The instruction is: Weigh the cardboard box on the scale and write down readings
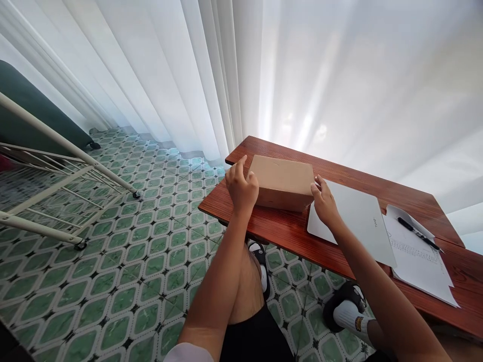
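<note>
Surface: red-brown wooden table (pixel 287 231) by white curtain (pixel 339 75)
Left hand (pixel 241 188): curled, gripping left end of closed brown cardboard box (pixel 283 178)
Right hand (pixel 324 203): fingers pressed on box's right end, grip unclear

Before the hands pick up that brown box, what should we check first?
1. Left hand on the box: ok, it rests at the left end.
2. Right hand on the box: ok, its fingers touch the right end.
3. Box flat on the table: ok.
4. Box shut: ok, the top looks closed.
5. Laptop out of the way: not ok, it lies right beside the box, under the right hand.
6. Firm hold from both hands: cannot tell, the fingers are not clearly wrapped round it.
</note>
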Demonstrator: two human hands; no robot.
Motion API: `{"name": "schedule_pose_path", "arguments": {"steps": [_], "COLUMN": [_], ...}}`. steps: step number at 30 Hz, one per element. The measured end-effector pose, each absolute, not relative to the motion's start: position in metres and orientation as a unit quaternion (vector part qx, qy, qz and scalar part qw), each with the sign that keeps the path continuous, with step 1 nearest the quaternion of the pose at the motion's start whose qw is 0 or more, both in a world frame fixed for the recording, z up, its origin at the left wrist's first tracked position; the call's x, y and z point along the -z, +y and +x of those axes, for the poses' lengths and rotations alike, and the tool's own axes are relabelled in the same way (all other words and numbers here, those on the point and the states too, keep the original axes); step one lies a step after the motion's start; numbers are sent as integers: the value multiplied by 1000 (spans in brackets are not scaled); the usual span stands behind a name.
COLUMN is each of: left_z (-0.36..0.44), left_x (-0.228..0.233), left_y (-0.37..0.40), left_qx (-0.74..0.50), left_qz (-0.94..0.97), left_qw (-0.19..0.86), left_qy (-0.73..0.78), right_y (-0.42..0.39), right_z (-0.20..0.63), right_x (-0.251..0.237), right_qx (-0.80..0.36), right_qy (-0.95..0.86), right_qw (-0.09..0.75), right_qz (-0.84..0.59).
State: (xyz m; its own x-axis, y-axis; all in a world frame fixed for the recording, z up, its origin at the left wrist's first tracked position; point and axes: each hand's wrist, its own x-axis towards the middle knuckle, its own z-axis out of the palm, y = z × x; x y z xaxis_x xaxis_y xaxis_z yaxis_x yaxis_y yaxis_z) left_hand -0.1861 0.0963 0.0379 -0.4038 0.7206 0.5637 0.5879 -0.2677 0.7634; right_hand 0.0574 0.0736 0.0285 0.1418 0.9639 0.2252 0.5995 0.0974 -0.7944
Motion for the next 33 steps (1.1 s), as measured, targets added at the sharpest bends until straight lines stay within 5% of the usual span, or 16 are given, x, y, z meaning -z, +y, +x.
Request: {"name": "schedule_pose_path", "arguments": {"steps": [9, 33], "left_z": [-194, -188], "left_x": [-32, -33], "left_y": [99, 102], "left_qx": [-540, -582], "left_qz": [484, 412], "left_qw": [318, 384], "left_qy": [611, 586], "right_y": [68, 60], "right_z": [47, 33], "right_x": [-25, -29], "right_qx": [-307, -401], "right_qy": [-593, -515], "right_qw": [416, 480], "right_qz": [-617, -586]}}
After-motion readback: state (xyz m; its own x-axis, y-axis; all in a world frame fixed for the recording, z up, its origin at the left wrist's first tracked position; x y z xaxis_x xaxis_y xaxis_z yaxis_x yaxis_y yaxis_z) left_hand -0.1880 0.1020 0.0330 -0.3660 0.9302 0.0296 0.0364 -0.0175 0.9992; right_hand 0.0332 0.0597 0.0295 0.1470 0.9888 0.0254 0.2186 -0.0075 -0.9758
